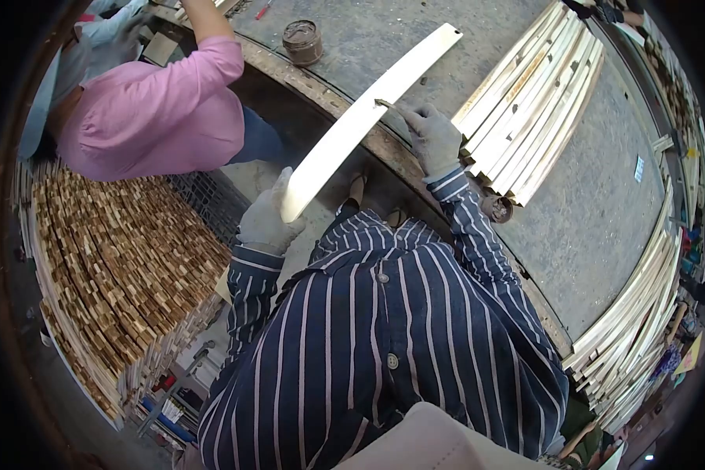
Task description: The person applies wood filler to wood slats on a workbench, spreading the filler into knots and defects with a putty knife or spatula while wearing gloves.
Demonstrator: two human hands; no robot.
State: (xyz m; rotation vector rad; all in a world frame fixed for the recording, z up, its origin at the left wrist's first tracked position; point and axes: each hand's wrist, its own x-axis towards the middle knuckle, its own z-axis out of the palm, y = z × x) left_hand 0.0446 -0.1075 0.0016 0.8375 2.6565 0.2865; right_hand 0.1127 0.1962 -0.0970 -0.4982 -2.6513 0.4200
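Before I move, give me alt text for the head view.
Left hand grips a pale strip; right hand holds a small tool against it. More strips and a pot lie on the table; a person in pink is nearby.

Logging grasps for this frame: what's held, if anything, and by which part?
Left hand: pale wooden slat, by its near end. Right hand: small thin tool, tip out at the slat; gripped part hidden by the fingers.

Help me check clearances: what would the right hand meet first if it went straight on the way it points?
The right hand would likely meet the pale strip, where its small tool seems to touch; depth is unclear.
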